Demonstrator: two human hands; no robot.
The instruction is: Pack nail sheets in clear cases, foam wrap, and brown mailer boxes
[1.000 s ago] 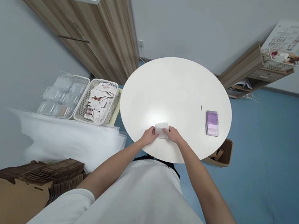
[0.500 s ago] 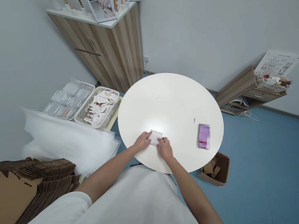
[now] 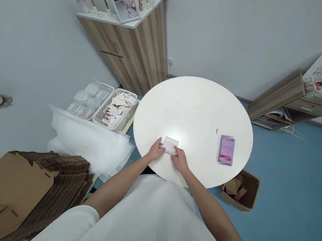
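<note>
A small, flat, square white packet [image 3: 171, 145] lies near the front of the round white table [image 3: 198, 101], turned slightly. Its wrapping looks thin and pale; what is inside cannot be made out. At its left edge is my left hand [image 3: 156, 150], with the thumb at the lower left corner and the fingers bent along the side. My right hand [image 3: 180, 159] grips the right edge between thumb and fingers. Further right on the same table lies a purple item [image 3: 226, 150], blurred into blocks.
At left stand a basket of printed cards [image 3: 118, 109], a tray of clear plastic packs [image 3: 88, 100], white translucent sheets [image 3: 91, 135] and stacked flat cardboard [image 3: 32, 187]. An open carton [image 3: 250, 190] sits on the floor at right. Wooden cabinets [image 3: 147, 44] line the wall.
The view has swung left, so the surroundings appear further right. The packet has turned a little, and my left fingers have shifted from its top left corner to its left side.
</note>
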